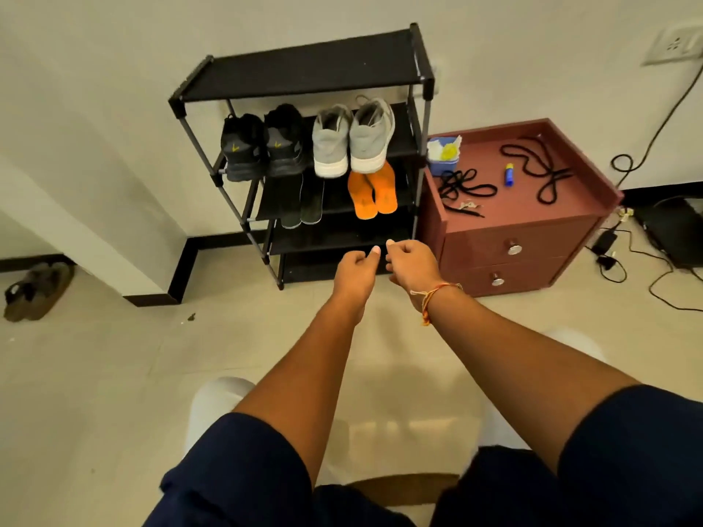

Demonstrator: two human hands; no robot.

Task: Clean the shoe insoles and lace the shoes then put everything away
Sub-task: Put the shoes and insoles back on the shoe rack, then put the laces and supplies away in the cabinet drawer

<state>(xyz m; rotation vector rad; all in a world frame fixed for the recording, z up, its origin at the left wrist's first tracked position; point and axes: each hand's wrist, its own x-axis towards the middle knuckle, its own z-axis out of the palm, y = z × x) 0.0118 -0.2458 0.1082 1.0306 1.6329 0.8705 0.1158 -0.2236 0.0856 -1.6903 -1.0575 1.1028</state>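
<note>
Fingers loosely curled on both hands, left hand (pixel 355 270) and right hand (pixel 409 266), holding nothing I can see. Orange insoles (pixel 372 194) sit just beyond the fingertips on the rack (pixel 304 66), shoes (pixel 308 142) above. Laces (pixel 466 186) beyond and right on the cabinet (pixel 509 245), probably staged for lacing.

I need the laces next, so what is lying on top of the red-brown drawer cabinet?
On the cabinet top: two loose black laces, a small blue and yellow tube, a blue box of wipes in the back left corner, and some small pale bits at the front. The drawers' contents are hidden.
</note>
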